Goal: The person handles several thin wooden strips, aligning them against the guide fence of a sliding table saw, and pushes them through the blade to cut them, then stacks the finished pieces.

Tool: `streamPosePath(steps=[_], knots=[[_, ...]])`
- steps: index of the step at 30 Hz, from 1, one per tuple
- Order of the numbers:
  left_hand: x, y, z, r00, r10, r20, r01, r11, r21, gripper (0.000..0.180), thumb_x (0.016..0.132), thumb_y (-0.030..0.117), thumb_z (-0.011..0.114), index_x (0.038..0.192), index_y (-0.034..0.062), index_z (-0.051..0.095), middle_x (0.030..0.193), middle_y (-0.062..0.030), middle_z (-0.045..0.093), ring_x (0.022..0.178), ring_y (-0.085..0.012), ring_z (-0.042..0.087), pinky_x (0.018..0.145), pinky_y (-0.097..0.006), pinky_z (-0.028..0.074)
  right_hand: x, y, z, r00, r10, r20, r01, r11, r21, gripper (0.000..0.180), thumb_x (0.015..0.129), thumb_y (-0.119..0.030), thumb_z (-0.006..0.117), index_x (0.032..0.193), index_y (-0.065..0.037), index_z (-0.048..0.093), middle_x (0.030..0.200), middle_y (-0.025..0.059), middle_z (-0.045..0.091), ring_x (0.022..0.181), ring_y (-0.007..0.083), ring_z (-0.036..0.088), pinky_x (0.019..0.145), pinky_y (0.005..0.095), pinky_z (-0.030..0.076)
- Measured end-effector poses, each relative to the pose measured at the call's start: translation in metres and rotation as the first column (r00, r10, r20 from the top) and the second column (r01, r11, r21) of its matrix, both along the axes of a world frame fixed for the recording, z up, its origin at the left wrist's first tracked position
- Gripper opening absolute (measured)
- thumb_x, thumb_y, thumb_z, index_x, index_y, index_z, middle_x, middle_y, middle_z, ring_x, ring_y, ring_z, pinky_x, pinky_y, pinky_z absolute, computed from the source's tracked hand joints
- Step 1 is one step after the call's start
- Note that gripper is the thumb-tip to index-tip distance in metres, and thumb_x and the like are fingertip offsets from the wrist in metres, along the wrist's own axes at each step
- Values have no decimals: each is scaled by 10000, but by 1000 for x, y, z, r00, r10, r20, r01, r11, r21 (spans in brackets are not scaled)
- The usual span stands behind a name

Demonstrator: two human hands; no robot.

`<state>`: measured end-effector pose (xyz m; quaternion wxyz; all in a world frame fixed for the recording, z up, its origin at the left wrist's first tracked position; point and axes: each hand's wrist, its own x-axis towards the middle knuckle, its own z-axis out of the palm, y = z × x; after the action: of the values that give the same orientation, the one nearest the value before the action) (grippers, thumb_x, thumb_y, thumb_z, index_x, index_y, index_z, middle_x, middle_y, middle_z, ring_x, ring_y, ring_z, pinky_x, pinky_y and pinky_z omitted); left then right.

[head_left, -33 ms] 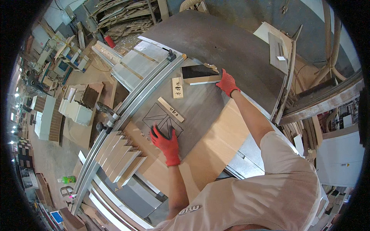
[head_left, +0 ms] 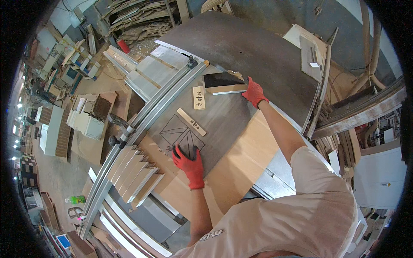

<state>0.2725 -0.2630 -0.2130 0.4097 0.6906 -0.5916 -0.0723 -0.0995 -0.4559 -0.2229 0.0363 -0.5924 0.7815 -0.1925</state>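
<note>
Under the flat, open left hand (head_left: 188, 162) lies a grey panel (head_left: 215, 124); the right hand (head_left: 254, 93) grips a dark block (head_left: 223, 81). Uneven pressure could skew the panel.

We count two hands in red gloves: the left hand (head_left: 189, 164) and the right hand (head_left: 254, 92). On the grey tabletop (head_left: 258, 51) we see two small pale wooden strips with dark marks, one short (head_left: 198, 97) and one longer (head_left: 192, 122). There is one dark-faced wooden block (head_left: 223, 81), one large pale plywood sheet (head_left: 241, 163), and about six stacked pale boards (head_left: 133, 176) at the near left.
</note>
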Motion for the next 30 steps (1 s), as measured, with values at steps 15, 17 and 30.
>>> streamPosePath(steps=[15, 17, 30], knots=[[-3, 55, -15, 990, 15, 138, -15, 1000, 2, 710, 733, 292, 788, 1316, 20, 486, 1278, -208, 523, 1231, -389, 446, 1066, -498, 320, 33, 21, 4, 960, 279, 39, -278, 960, -24, 770, 675, -342, 788, 1339, -87, 492, 1252, 193, 594, 1194, 329, 549, 979, 475, 452], [-3, 56, -14, 991, 0, 133, 7, 998, -57, 691, 743, 278, 783, 1309, 10, 489, 1258, -210, 535, 1208, -391, 466, 1059, -489, 336, 35, 31, 3, 941, 337, 9, -337, 941, -34, 702, 683, -319, 763, 1305, -103, 520, 1191, 165, 629, 1128, 342, 588, 932, 479, 478], [12, 54, -52, 964, -43, 261, 91, 980, -175, 667, 805, 312, 763, 1315, -12, 481, 1266, -229, 555, 1160, -417, 521, 973, -518, 419, 30, 404, 40, 945, -283, 165, 295, 954, -57, 391, 694, -280, 729, 982, -54, 591, 893, 172, 634, 847, 372, 632, 739, 475, 500]])
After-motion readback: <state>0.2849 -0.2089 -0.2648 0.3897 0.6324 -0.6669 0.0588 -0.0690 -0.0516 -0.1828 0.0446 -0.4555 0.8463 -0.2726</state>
